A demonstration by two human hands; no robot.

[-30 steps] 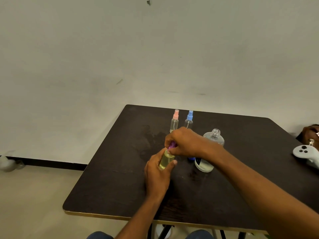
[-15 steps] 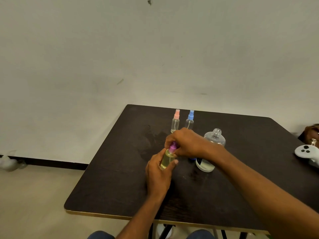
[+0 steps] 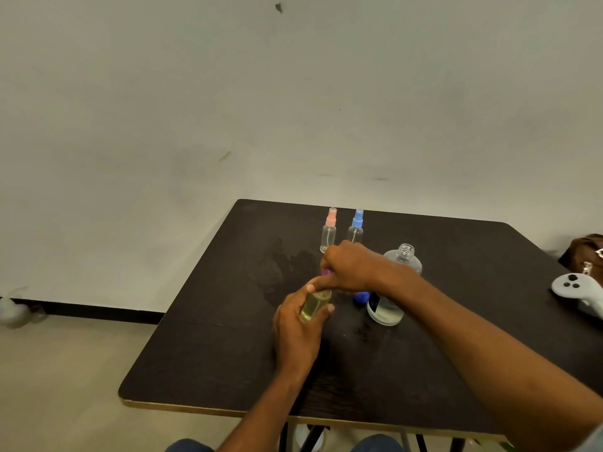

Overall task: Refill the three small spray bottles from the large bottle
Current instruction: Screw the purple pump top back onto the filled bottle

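1. Left hand [image 3: 298,324]: fingers wrapped around a small spray bottle [image 3: 315,305] of yellowish liquid, long axis near upright, top tilted slightly away, near the middle of the dark table [image 3: 202,337].
2. Right hand [image 3: 350,267]: fingertips pinched on that bottle's purple spray cap [image 3: 327,272].
3. Pink-capped spray bottle [image 3: 329,230] and blue-capped spray bottle [image 3: 356,227]: upright, side by side behind the hands.
4. Large bottle [image 3: 393,290]: upright, neck uncapped, right of the hands.
5. White controller [image 3: 576,288]: at the right edge.

Bare indoor room: scuffed plain wall [image 3: 195,93], dark bench [image 3: 228,337], white controller [image 3: 577,290]; room type undetermined.
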